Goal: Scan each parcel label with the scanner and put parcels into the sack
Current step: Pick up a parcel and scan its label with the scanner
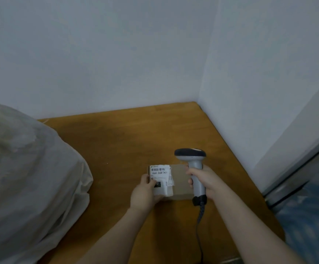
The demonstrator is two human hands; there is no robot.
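A small brown cardboard parcel (pixel 179 182) is at the middle of the wooden table, its white label (pixel 159 174) with a barcode facing up. My left hand (pixel 144 193) grips the parcel's left end, thumb on the label. My right hand (pixel 204 180) is wrapped around the grey handle of the scanner (pixel 193 164), whose dark head points left, just above the parcel's right part. The scanner's cable (pixel 199 225) runs down toward me. The large white sack (pixel 25 178) bulges at the left.
The brown wooden table (pixel 128 134) sits in a corner of pale walls at the back and right. A bluish patterned surface (pixel 311 216) lies beyond the table's right edge.
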